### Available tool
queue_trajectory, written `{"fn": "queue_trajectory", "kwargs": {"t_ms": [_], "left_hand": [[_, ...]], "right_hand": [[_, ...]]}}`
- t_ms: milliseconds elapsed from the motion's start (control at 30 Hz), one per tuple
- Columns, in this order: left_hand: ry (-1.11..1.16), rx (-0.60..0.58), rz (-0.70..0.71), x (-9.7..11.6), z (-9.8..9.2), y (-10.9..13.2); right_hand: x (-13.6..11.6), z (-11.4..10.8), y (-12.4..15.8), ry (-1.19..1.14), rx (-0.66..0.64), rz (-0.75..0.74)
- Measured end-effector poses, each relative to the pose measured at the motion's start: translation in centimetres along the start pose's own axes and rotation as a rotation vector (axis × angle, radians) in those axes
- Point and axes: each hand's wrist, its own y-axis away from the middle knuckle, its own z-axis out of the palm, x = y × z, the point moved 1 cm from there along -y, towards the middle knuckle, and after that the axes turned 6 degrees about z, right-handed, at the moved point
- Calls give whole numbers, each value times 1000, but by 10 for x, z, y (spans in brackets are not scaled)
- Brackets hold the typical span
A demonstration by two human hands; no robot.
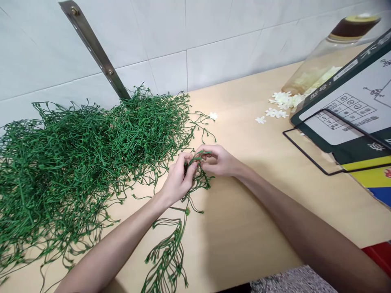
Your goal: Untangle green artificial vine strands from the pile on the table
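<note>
My left hand (180, 177) is closed on a green plastic flower stem (187, 211), thumb and fingers pinched together. Just to its right, my right hand (217, 160) pinches thin sprigs of the same stem, its fingertips close to the left ones. Some sprigs at the fingertips are partly hidden by the fingers. From below the hands the stem trails down the table as a branching spray (169, 256). A large heap of green plastic stems (100, 142) lies to the left, its edge close to my left hand.
On the wooden table (244, 228), white petal pieces (284, 99) lie at the back right, by a clear jar (317, 61) with a dark lid. A printed box (345, 110) with a black wire frame (308, 152) stands right. A metal bracket (94, 49) leans against the tiled wall.
</note>
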Motion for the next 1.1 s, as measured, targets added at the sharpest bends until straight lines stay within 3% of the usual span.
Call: {"fn": "queue_trajectory", "kwargs": {"t_ms": [167, 367, 533, 667, 800, 1000, 1100], "left_hand": [[-2, 39, -8, 3, 1, 1], [26, 38, -53, 5, 2, 1], [144, 22, -96, 3, 4, 1], [305, 84, -164, 2, 3, -3], [448, 217, -252, 1, -3, -7], [506, 249, -319, 4, -3, -6], [529, 283, -295, 3, -2, -6]], "right_hand": [[-1, 3, 0, -1, -97, -23], [4, 5, 2, -44, 25, 50], [2, 8, 2, -91, 44, 30], [2, 6, 1, -119, 26, 14], [4, 2, 0, -146, 28, 49], [10, 0, -5, -186, 251, -26], [9, 0, -2, -136, 245, 30]]}}
